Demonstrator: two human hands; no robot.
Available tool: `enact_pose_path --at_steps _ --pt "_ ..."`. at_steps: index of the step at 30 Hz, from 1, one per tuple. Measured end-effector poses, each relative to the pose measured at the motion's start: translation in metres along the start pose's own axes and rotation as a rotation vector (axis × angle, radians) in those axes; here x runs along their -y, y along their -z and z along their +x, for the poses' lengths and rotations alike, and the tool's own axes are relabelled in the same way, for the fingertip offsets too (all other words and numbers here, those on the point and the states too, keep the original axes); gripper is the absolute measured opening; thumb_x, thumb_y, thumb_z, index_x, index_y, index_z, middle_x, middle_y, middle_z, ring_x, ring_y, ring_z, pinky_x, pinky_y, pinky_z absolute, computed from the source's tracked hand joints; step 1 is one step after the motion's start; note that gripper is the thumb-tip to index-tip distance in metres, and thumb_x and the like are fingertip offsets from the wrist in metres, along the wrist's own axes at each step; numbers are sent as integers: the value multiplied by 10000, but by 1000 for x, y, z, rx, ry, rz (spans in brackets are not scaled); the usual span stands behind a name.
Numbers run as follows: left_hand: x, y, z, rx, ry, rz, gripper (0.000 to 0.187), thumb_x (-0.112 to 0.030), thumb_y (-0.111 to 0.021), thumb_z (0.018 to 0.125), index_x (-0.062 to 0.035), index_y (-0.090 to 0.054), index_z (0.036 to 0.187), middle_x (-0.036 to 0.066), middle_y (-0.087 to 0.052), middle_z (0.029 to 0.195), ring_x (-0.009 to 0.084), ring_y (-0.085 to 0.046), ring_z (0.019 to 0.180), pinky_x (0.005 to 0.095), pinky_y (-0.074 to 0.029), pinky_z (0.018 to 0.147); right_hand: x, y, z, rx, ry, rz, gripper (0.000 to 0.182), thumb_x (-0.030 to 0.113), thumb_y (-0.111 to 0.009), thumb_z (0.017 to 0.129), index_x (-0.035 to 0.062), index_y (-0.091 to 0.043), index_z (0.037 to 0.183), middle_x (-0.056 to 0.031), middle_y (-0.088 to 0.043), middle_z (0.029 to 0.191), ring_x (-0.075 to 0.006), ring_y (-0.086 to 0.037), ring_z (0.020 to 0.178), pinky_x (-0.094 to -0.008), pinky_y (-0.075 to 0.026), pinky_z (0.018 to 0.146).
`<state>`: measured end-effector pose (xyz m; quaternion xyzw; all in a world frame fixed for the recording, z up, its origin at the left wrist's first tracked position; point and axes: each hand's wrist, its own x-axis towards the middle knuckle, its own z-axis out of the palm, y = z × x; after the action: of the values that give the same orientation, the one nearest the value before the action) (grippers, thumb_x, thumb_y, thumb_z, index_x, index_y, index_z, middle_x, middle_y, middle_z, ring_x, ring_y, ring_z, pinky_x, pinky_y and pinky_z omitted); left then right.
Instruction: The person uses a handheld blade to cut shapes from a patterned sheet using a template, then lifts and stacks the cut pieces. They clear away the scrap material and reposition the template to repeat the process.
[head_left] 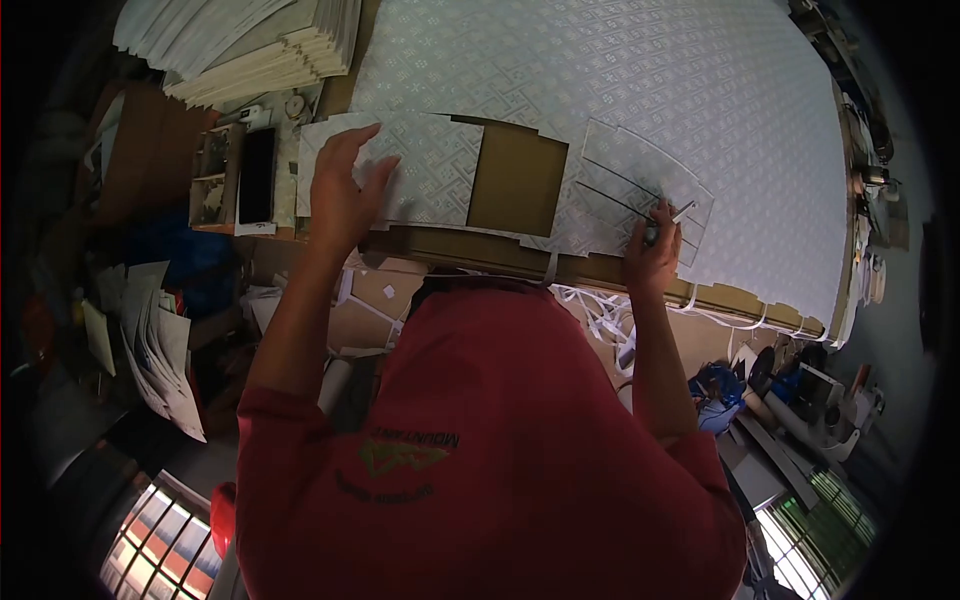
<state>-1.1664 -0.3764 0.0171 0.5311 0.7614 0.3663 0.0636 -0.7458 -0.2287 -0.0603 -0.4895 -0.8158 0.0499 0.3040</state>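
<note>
A broad patterned sheet [640, 80] covers most of the table before me, laid flat, I suppose, to give an even surface. At the far left, a stack of pale sheets [270, 60] sits back from the front edge, which leaves the working strip free. Nearer, a patterned piece [430, 165] lies along that edge, handy to the person. Beside it shows a brown rectangle [520, 180]; I can't tell whether it is a board or bare tabletop. A clear slotted template [610, 150] lies flat to the right, its see-through body leaving the pattern beneath readable. The left hand [345, 190] is spread wide over the patterned piece; whether it presses down, I can't tell. The right hand [655, 250] is at the template, fingers closed round a slim pale tool [684, 211], gripped low, probably for control. A dark phone [257, 175] lies off left, seemingly out of the way.
</note>
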Motion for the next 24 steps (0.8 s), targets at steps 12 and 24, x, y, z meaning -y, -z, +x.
enact_pose_path --at_steps 12,24 --pt "-176 99 39 149 -715 -688 533 39 -756 877 39 -559 1372 180 -654 1304 256 -644 1221 374 -541 1043 -3 -3 -1 41 -36 25 282 83 -654 948 52 -546 1208 -257 -609 1410 -416 -541 1367 -562 -342 1172" --pt "-222 101 27 279 -876 -396 551 6 -758 884 45 -540 1389 191 -648 1314 266 -641 1227 379 -540 1042 -2 -2 -2 -3 -9 8 273 74 -659 945 46 -550 1194 -273 -630 1369 -431 -564 1337 -569 -366 1153"
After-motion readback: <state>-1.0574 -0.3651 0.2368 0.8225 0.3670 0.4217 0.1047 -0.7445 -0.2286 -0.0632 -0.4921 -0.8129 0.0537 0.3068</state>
